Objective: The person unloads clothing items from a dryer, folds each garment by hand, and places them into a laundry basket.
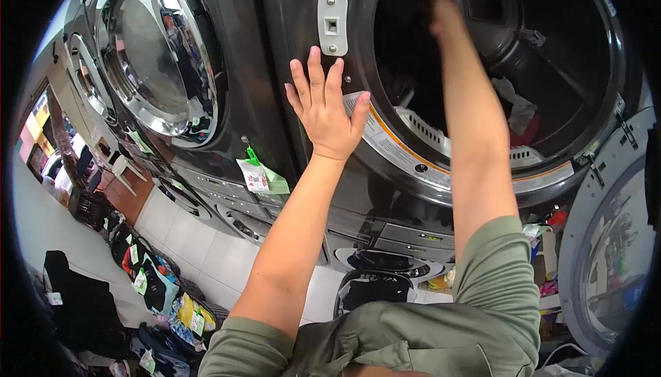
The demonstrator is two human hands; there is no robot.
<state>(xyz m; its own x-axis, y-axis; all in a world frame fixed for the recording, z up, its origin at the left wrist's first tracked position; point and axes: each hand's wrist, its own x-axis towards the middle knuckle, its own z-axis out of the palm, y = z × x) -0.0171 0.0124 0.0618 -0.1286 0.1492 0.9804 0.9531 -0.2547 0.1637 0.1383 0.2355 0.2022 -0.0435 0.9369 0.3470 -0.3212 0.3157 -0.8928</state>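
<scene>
My left hand [325, 108] lies flat with spread fingers on the dark front panel of a dryer [296, 12], just below a white latch plate [332, 24]. Through the round opening, my right hand [446, 20] reaches into the drum [558, 53]. Motion blur and shadow hide its fingers. Beside it is a black mass that looks like cloth [406, 46]; whether I grip it cannot be made out. A grey cloth [516, 105] and a dark red piece [529, 134] lie lower in the drum.
The dryer's round door [613, 260] hangs open at right. Another machine with a closed glass door [155, 60] stands at left, a green-clipped tag [260, 176] nearby. A basket [372, 291] with dark cloth is below me. Tagged baskets of clothes [155, 277] line the left floor.
</scene>
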